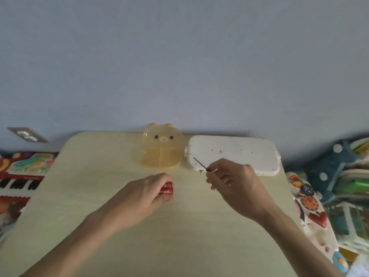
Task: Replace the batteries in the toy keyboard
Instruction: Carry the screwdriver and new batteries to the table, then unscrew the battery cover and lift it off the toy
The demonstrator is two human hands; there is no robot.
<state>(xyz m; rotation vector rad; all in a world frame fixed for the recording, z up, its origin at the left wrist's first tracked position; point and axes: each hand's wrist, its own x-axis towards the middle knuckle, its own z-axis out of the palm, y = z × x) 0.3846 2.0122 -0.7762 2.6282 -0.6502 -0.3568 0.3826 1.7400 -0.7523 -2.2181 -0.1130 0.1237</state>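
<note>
A white toy keyboard [235, 152] lies face down at the table's far right edge, its plain underside up. My right hand [235, 182] hovers just in front of it, pinching a thin screwdriver [200, 164] whose tip points at the keyboard's near left corner. A pack of red batteries [167, 188] rests on the table near the middle. My left hand [143, 193] lies over the pack's left side, fingers curled onto it.
A translucent yellow bear-shaped box [162, 148] stands open at the far edge, left of the keyboard. The pale wooden table [179, 236] fills the foreground. A red toy piano [20, 176] lies left of the table; toys [311, 206] pile up on the right.
</note>
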